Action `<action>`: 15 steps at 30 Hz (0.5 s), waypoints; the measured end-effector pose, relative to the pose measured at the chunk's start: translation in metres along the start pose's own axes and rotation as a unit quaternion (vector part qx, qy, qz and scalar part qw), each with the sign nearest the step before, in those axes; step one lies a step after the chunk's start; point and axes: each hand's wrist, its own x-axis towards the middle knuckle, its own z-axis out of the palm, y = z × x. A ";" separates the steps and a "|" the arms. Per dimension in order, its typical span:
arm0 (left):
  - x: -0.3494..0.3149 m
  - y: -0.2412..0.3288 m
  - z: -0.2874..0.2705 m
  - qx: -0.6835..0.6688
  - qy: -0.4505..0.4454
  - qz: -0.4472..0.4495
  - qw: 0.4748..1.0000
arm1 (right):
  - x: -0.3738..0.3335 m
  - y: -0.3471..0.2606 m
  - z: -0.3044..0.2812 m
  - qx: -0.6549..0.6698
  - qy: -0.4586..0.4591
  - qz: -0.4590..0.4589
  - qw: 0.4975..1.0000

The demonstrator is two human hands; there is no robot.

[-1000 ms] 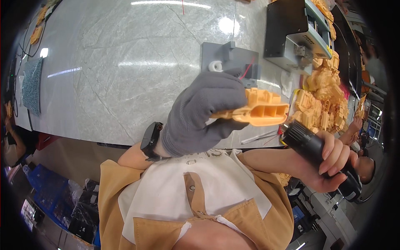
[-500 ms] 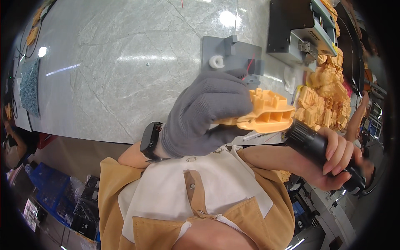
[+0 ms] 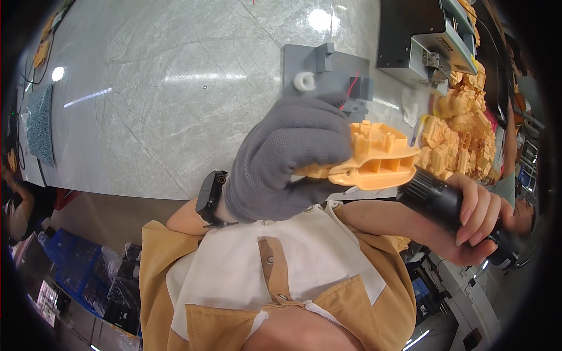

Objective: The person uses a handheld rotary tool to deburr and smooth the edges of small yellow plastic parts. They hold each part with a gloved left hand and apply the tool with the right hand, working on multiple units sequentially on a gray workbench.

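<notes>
My left hand, in a grey knitted glove, is closed around one end of an orange plastic housing with open pockets and small posts. My bare right hand grips a black electric screwdriver by its round body. The tool slants up and leftward, its ribbed collar close against the right end of the housing. Whether its tip touches the housing is hidden. Just beyond the glove lies a grey fixture plate with upright blocks, a white ring-shaped piece and a thin red wire.
A dark boxy machine with a metal front stands at the far right. Beside it is a heap of orange plastic parts. A blue-green textured pad lies at the left end of the grey marbled table. Blue crates stand below, left.
The housing and the screwdriver have shifted slightly to the right, still close together. The glove keeps its hold, and the right hand its grip.
</notes>
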 end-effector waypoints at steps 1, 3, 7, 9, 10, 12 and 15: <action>-0.001 0.000 -0.001 0.008 -0.008 -0.005 1.000 | 0.000 0.000 0.000 0.004 -0.001 0.001 1.000; -0.003 0.000 -0.003 0.023 -0.024 -0.015 0.999 | 0.000 0.000 0.000 0.012 -0.001 0.002 1.000; -0.008 0.000 0.001 0.018 -0.002 -0.027 0.999 | 0.000 0.001 -0.001 0.021 0.005 -0.001 1.000; -0.008 0.000 0.001 0.009 0.006 -0.027 1.000 | 0.000 0.002 0.000 0.020 0.009 0.000 1.000; -0.008 0.002 0.000 0.012 -0.001 -0.037 0.999 | 0.000 0.002 -0.001 0.018 0.011 -0.001 1.000; -0.007 0.006 -0.002 0.018 -0.014 -0.058 0.998 | 0.000 0.002 -0.001 0.013 0.009 0.001 1.000; -0.005 0.004 -0.005 0.002 -0.018 -0.035 0.999 | 0.001 0.000 -0.002 0.003 0.009 0.008 1.000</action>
